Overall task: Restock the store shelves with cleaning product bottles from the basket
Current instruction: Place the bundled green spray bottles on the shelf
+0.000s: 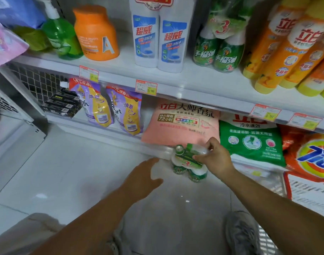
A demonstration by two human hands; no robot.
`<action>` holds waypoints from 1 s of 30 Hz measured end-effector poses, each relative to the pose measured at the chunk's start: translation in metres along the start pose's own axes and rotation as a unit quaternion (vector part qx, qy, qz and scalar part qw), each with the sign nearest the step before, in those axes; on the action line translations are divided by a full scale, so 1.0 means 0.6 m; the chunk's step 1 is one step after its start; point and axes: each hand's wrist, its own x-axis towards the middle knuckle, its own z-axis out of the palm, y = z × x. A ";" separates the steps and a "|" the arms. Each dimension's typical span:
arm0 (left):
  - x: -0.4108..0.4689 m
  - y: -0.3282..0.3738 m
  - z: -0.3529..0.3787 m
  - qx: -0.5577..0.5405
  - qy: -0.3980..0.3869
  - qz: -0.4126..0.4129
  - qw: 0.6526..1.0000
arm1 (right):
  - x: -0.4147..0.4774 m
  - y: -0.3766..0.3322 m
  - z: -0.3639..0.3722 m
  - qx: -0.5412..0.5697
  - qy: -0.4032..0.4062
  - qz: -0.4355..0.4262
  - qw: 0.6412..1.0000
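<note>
The white shelf unit fills the upper part of the view. On its lower shelf a pink detergent bag leans upright. The pale tiled floor spreads below and left of that bag.

Both bare forearms reach forward from the bottom edge toward the pink bag. The right arm comes in from the lower right. The right hand hangs just below the bag's lower right corner, knuckles up and wrist bent down. The left hand is lower and further left of the bag, palm down.

The green bottle pack hangs just under the bag's bottom edge, above the floor, caps toward the bag. The right fingers are curled and clamped on its top. The left fingers lie straight and close together, pointing at the pack. Motion blur hides whether they touch it.

A matching pack stands on the shelf above and right of the bag.
</note>
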 end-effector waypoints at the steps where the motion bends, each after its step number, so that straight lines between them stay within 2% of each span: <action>1: 0.007 -0.013 0.011 0.006 -0.007 -0.010 1.000 | 0.009 0.016 0.012 0.004 -0.002 0.008 1.000; 7: 0.034 -0.072 0.057 0.024 -0.017 -0.065 0.997 | 0.040 0.100 0.082 0.011 -0.046 0.062 0.997; 15: 0.053 -0.078 0.066 0.031 0.007 -0.049 0.998 | 0.029 0.169 0.108 0.006 -0.042 0.142 0.989; 19: 0.056 -0.048 0.048 0.022 0.034 -0.018 0.999 | 0.032 0.145 0.087 -0.062 -0.097 0.127 0.985; 21: 0.064 -0.014 0.025 0.026 0.080 0.019 0.996 | 0.031 0.118 0.064 -0.076 -0.101 0.079 0.989; 23: 0.078 0.031 -0.008 0.032 0.157 0.070 0.985 | 0.026 0.060 0.030 -0.046 -0.030 0.001 0.999; 25: 0.096 0.084 -0.049 0.044 0.252 0.146 0.956 | 0.022 -0.018 -0.010 -0.012 0.073 -0.078 0.994; 28: 0.127 0.157 -0.110 0.070 0.370 0.238 0.895 | 0.021 -0.129 -0.079 0.064 0.191 -0.178 0.963; 30: 0.152 0.191 -0.142 0.091 0.395 0.265 0.875 | 0.051 -0.173 -0.123 0.098 0.231 -0.217 0.943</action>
